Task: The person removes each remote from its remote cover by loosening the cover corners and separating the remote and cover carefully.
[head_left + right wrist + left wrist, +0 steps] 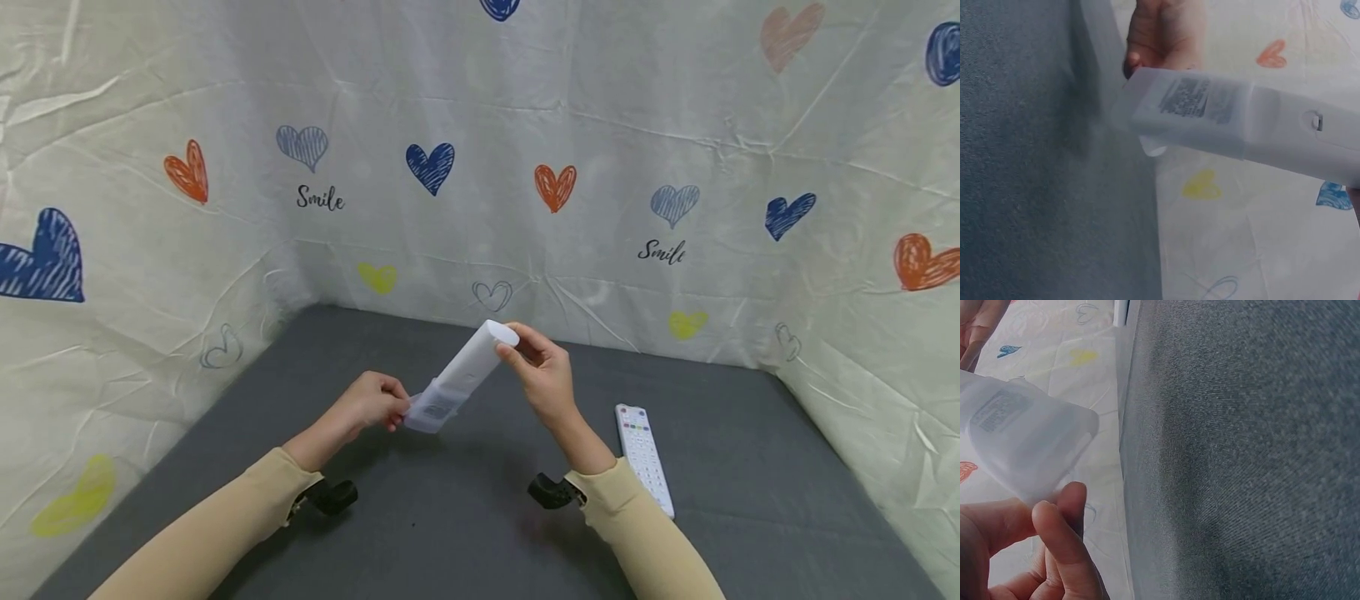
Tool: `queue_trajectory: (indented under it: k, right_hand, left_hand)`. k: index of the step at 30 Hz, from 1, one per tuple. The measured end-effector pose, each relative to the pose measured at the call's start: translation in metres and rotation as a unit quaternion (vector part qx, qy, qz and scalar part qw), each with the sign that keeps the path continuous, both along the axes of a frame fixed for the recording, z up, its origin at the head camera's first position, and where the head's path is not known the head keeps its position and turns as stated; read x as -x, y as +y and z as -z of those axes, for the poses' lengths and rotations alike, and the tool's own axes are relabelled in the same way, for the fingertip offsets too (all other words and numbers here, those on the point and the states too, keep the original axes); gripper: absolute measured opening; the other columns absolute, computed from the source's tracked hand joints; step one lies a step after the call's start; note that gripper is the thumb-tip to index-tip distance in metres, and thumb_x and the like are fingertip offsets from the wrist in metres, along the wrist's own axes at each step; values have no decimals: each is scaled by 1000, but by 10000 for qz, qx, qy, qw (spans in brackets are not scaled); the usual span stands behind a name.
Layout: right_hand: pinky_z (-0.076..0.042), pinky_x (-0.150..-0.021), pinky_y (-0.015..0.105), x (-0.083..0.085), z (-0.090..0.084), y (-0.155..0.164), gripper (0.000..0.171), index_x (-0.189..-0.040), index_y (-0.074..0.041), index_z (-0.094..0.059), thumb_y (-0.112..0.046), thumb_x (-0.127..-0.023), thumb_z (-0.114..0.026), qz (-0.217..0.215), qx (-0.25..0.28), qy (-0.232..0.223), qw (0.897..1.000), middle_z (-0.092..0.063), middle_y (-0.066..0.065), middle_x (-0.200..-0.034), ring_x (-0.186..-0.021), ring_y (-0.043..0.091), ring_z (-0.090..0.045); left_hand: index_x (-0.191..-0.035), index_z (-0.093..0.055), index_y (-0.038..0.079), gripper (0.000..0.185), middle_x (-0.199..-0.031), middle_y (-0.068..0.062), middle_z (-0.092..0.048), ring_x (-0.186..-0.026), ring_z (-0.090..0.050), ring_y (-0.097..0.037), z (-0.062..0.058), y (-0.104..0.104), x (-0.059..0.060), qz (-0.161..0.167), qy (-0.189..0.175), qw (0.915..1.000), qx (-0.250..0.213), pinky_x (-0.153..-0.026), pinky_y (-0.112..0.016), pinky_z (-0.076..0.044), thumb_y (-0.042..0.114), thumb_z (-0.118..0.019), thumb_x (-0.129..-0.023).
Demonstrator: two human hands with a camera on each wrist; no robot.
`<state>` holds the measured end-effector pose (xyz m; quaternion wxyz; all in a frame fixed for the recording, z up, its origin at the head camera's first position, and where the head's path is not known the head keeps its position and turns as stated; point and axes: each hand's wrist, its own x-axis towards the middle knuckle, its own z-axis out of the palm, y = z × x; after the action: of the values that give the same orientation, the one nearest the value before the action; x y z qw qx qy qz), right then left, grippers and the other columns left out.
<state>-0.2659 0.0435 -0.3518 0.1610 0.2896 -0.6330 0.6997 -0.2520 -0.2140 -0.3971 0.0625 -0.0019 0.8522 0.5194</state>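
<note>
Left hand [371, 402]: fingers pinch translucent sleeve [437, 406] | right hand [548, 375]: fingers grip white remote control [474, 357], 1 o'clock end | step: likely sleeving/unsleeving, direction unclear | next: calls for steady, aligned grip

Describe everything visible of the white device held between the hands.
The white device is long and plastic-looking, with an oval end and a notch. It tilts above the table, the right hand gripping its upper end. A translucent sleeve covers its lower end, where dark print shows; the left hand pinches the sleeve's edge.

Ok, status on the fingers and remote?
Left fingers pinching sleeve. Right fingers gripping upper end of remote. Remote tilted, partly inside sleeve. Second remote off right, not blocking.
</note>
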Motion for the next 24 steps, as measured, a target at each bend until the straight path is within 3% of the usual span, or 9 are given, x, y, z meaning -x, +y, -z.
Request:
queue_trajectory:
  k: [4, 13, 24]
  right_hand:
    - [-53, -76, 18, 1, 4, -1, 32, -115, 9, -62, 0, -84, -68, 11, 33, -115, 9999, -63, 20, -109, -89, 8, -61]
    - [-52, -74, 18, 2, 5, 1, 31, -114, 7, -62, -1, -85, -68, -74, 64, -157, 9998, -65, -5, -100, -86, 8, -61]
    - [-53, -80, 21, 4, 5, 6, 31, -115, 6, -60, -1, -86, -67, -367, -246, -163, 9989, -63, -3, -105, -93, 9, -62]
  left_hand:
    - [-83, -65, -4, 7, -67, -9, -61, -55, -57, -14, 1, 0, 1, -88, -39, 9999, 78, -57, -35, -56, 1, -59, -85]
    - [-86, -64, -4, 8, -76, -12, -61, -57, -61, -16, -6, 3, 9, -310, 75, 9993, 201, -61, -38, -58, 1, -57, -84]
    - [-95, -64, -4, 14, -84, -12, -67, -69, -64, -16, -7, 2, 11, -552, 207, 9981, -192, -70, -40, -59, 8, -62, -89]
